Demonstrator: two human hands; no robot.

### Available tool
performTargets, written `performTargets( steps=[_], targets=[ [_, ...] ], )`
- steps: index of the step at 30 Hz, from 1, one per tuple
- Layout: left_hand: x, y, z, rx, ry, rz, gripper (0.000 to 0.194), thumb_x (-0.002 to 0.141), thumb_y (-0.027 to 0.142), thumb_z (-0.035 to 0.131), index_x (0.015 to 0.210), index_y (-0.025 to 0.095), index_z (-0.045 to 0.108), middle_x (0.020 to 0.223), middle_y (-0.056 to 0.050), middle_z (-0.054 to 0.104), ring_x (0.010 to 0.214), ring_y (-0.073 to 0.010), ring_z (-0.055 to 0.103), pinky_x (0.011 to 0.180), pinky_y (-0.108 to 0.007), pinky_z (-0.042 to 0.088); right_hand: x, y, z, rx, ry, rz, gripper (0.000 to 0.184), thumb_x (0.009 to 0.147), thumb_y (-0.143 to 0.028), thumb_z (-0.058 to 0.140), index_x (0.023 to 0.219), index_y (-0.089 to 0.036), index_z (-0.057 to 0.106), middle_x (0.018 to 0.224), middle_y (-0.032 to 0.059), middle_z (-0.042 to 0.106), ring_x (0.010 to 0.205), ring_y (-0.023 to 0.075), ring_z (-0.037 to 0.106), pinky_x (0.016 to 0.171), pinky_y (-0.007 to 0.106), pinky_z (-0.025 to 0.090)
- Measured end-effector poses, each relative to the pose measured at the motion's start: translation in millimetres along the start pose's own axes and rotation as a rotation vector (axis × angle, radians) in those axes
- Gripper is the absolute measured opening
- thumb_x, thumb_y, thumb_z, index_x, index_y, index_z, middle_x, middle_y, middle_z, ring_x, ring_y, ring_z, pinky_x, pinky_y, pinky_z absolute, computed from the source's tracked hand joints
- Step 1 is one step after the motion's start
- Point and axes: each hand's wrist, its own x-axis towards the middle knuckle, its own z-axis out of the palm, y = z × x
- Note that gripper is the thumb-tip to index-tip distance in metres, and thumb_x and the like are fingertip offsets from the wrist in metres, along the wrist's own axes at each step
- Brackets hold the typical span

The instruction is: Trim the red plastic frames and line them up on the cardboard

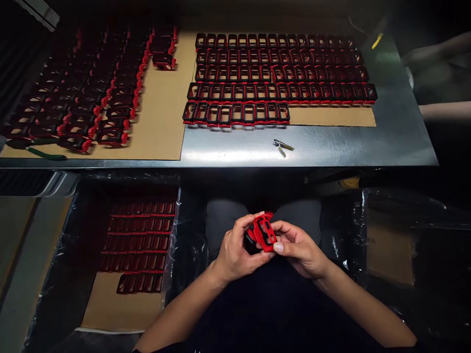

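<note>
Above my lap, a red and black plastic frame part is held between both hands. My left hand wraps round its left side, thumb below and fingers above. With thumb and fingers, my right hand pinches the part's right edge. The red side with its cut-out slots faces up; much of the black portion is hidden by my left hand. On the metal table ahead, rows of similar black and red frames stand on cardboard. Nail clippers lie near the table's front edge.
More frames cover cardboard at the left, beside green-handled pliers. Below left, a plastic-lined box holds further rows on cardboard. Another lined box is at the right. Another person's arm shows at the far right, near a yellow tool.
</note>
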Motion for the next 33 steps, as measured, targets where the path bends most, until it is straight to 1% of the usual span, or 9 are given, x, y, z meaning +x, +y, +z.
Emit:
performTargets(
  steps=[6, 9, 12, 14, 19, 21, 23, 28, 33],
  targets=[
    [0.4, -7.1, -8.2, -0.174, -0.054, -0.123, 0.066, 0.077, 0.050, 0.079, 0.129, 0.023, 0.049, 0.124, -0.015, 0.070, 0.109, -0.0281, 0.072, 0.091, -0.040, 0.060, 3.0, -2.3, -6.9, -0.135, 0.089, -0.113, 0.037, 0.072, -0.034, 0.086, 0.105, -0.022, 0.074, 0.105, 0.0064, 0.077, 0.094, 0.0202, 0.072, 0.093, 0.037, 0.054],
    [4.5, -9.2, -16.0, -0.328, -0.019, -0.233, 0.039, 0.087, 0.055, 0.065, 0.107, 0.021, 0.062, 0.111, -0.012, 0.074, 0.102, -0.0258, 0.073, 0.088, -0.039, 0.059, 2.5, -8.9, -13.3, -0.318, 0.126, -0.207, 0.030, 0.077, -0.035, 0.082, 0.105, -0.025, 0.077, 0.119, 0.0070, 0.074, 0.116, 0.0255, 0.066, 0.107, 0.044, 0.048],
    [6.9, -4.5, -25.8, -0.324, -0.045, -0.365, 0.031, 0.086, 0.050, 0.067, 0.083, 0.019, 0.064, 0.091, -0.008, 0.075, 0.084, -0.0219, 0.072, 0.077, -0.035, 0.058, 1.8, -18.2, -17.2, -0.512, 0.105, -0.250, 0.023, 0.082, -0.037, 0.078, 0.103, -0.028, 0.078, 0.120, 0.0062, 0.074, 0.119, 0.0277, 0.066, 0.108, 0.047, 0.048],
    [6.3, 1.8, -33.1, -0.230, -0.115, -0.432, 0.027, 0.080, 0.042, 0.075, 0.089, 0.019, 0.066, 0.086, -0.005, 0.074, 0.076, -0.0192, 0.070, 0.071, -0.030, 0.056, 5.9, -23.4, -16.7, -0.669, 0.068, -0.281, 0.020, 0.084, -0.037, 0.075, 0.103, -0.029, 0.078, 0.119, 0.0067, 0.074, 0.116, 0.0279, 0.067, 0.105, 0.046, 0.051],
    [-13.5, 5.5, -62.1, 0.007, -0.292, -0.406, 0.050, 0.069, 0.025, 0.080, 0.117, 0.022, 0.068, 0.103, -0.004, 0.074, 0.089, -0.0200, 0.071, 0.079, -0.027, 0.054, 39.3, -17.9, 1.8, -0.996, -0.162, -0.337, 0.027, 0.086, -0.037, 0.073, 0.110, -0.026, 0.076, 0.122, 0.0106, 0.072, 0.114, 0.0299, 0.068, 0.103, 0.047, 0.054],
    [-37.1, -1.1, -86.5, 0.128, -0.190, -0.581, 0.048, 0.066, 0.024, 0.082, 0.113, 0.027, 0.072, 0.104, 0.000, 0.074, 0.092, -0.0193, 0.071, 0.084, -0.026, 0.054, 53.2, -9.6, 11.3, -1.075, -0.256, -0.356, 0.035, 0.086, -0.038, 0.072, 0.119, -0.026, 0.072, 0.132, 0.0110, 0.067, 0.120, 0.0305, 0.065, 0.104, 0.048, 0.053],
    [-71.0, -10.8, -121.5, 0.291, 0.062, -0.878, 0.044, 0.069, 0.024, 0.080, 0.113, 0.029, 0.073, 0.110, 0.000, 0.074, 0.101, -0.0200, 0.069, 0.092, -0.028, 0.053, 63.4, -2.4, 15.7, -1.110, -0.291, -0.356, 0.042, 0.086, -0.041, 0.071, 0.125, -0.025, 0.068, 0.137, 0.0115, 0.063, 0.120, 0.0304, 0.065, 0.102, 0.048, 0.055],
    [-161.4, -38.6, -217.8, 0.523, 0.501, -1.355, 0.035, 0.092, 0.033, 0.063, 0.123, 0.016, 0.062, 0.122, -0.011, 0.066, 0.109, -0.0253, 0.065, 0.097, -0.046, 0.052, 74.4, 4.4, 3.5, -1.101, -0.155, -0.254, 0.045, 0.085, -0.053, 0.068, 0.116, -0.020, 0.072, 0.111, 0.0127, 0.075, 0.098, 0.0288, 0.073, 0.090, 0.044, 0.062],
    [-196.2, -63.5, -250.0, 0.497, 0.677, -1.592, 0.035, 0.094, 0.037, 0.062, 0.123, 0.017, 0.060, 0.126, -0.010, 0.062, 0.112, -0.0249, 0.063, 0.095, -0.047, 0.054, 73.5, 12.3, -7.2, -1.100, -0.117, -0.203, 0.047, 0.084, -0.057, 0.068, 0.109, -0.018, 0.074, 0.108, 0.0128, 0.076, 0.096, 0.0284, 0.074, 0.088, 0.040, 0.061]
  ],
)
